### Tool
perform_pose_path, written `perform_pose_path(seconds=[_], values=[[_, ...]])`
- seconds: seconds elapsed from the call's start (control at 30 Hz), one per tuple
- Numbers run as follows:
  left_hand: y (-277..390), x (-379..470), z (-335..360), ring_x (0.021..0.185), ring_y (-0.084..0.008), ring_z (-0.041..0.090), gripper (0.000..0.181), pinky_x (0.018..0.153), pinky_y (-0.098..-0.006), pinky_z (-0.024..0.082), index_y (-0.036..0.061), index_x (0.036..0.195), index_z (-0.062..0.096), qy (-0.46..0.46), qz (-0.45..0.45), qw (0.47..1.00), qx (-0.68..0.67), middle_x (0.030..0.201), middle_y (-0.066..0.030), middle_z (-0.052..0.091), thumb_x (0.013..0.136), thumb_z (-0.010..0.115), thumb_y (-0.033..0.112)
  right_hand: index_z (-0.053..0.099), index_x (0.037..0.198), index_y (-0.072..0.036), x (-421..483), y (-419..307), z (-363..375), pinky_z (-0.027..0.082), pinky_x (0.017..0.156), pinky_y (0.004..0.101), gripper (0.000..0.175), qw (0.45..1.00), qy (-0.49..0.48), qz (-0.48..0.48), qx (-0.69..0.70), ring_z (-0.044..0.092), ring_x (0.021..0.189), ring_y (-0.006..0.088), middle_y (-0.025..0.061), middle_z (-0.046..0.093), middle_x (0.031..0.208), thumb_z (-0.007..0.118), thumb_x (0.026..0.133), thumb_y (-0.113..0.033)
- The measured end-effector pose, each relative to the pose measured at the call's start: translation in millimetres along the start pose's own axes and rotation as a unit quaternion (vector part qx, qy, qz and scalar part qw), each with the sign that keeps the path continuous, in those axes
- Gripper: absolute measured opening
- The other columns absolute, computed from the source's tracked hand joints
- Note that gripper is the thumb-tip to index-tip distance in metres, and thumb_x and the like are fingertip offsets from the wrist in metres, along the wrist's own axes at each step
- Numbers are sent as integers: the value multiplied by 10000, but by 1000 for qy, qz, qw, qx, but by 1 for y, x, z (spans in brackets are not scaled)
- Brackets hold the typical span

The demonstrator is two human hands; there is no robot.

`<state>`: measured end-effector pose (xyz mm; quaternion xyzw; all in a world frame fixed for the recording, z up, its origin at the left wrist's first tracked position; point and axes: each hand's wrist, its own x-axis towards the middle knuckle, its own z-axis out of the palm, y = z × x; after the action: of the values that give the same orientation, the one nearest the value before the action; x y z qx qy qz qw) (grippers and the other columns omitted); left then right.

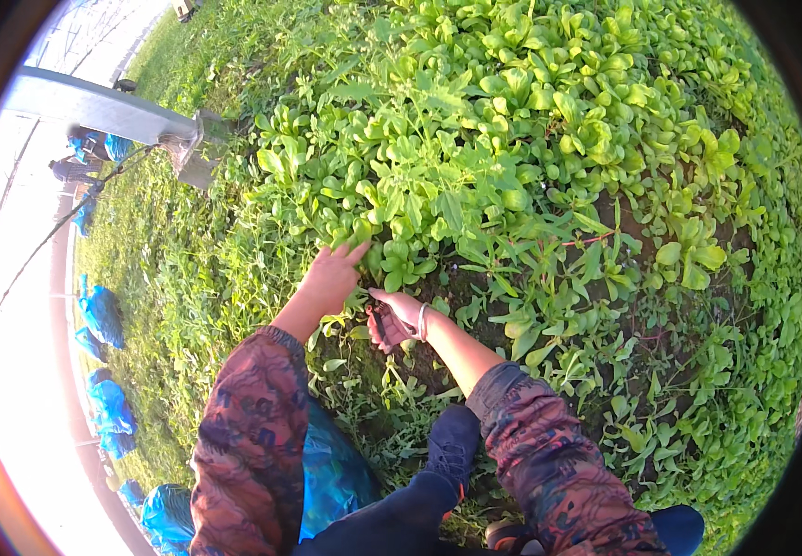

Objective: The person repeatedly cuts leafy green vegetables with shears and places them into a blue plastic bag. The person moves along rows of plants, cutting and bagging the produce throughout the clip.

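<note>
My left hand (335, 278) reaches into the edge of a dense patch of leafy green plants (401, 260), its fingers spread among the leaves and partly hidden. Close beside it, to the right, my right hand (397, 323) is turned partly palm up, with a small dark tool (379, 326) lying in its curled fingers; the tool's kind cannot be told. A light-coloured bracelet circles the right wrist. Bare soil and low plants show beneath both hands.
Between my left arm and my leg stands a blue plastic bag (335, 472). More blue bags (102, 316) line the left side. A metal post (102, 108) rises from a concrete footing (199, 153), with a cable attached. Other people (77, 167) are in the distance at upper left.
</note>
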<state>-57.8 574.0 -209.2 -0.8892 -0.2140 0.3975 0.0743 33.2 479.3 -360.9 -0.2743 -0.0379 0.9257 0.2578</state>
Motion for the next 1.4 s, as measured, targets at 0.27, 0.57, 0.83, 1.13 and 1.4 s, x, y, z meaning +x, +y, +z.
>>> perform_pose_path(seconds=[0.27, 0.57, 0.83, 1.13, 1.4], values=[[5, -41, 7, 1005, -259, 562, 373, 858, -392, 442, 95, 1016, 626, 88, -12, 991, -97, 1003, -84, 577, 647, 662, 58, 558, 875, -57, -72, 60, 2, 553, 531, 360, 509, 998, 13, -53, -9, 650, 568, 238, 117, 634, 714, 460, 932, -553], [48, 12, -42, 849, -276, 636, 833, 715, -384, 497, 151, 1407, 327, -38, 27, 996, -77, 939, -103, 625, 674, 713, 65, 534, 1067, -41, -62, 36, -27, 563, 715, 462, 546, 995, 17, -78, 63, 691, 804, 333, 182, 676, 871, 456, 913, -559], [31, 15, -26, 921, -252, 601, 294, 815, -379, 477, 70, 968, 637, 89, -32, 994, -48, 1005, -97, 586, 681, 700, 68, 562, 786, -85, -91, 28, -16, 496, 422, 335, 494, 985, 140, -99, 11, 569, 436, 197, 71, 582, 580, 523, 895, -565], [50, 50, -44, 903, -208, 614, 208, 736, -336, 499, 102, 893, 711, 111, 52, 991, 59, 1324, -81, 477, 685, 721, 103, 606, 901, -42, -77, -13, -33, 570, 627, 434, 502, 988, 98, -88, 86, 674, 650, 290, 148, 670, 765, 437, 932, -513], [11, 41, -42, 903, -272, 613, 259, 794, -406, 482, 64, 929, 631, 121, 27, 990, -64, 999, -86, 625, 675, 681, 50, 562, 831, -101, -94, -9, -37, 533, 515, 363, 478, 976, 133, -171, 30, 612, 536, 210, 73, 607, 649, 494, 908, -568]])
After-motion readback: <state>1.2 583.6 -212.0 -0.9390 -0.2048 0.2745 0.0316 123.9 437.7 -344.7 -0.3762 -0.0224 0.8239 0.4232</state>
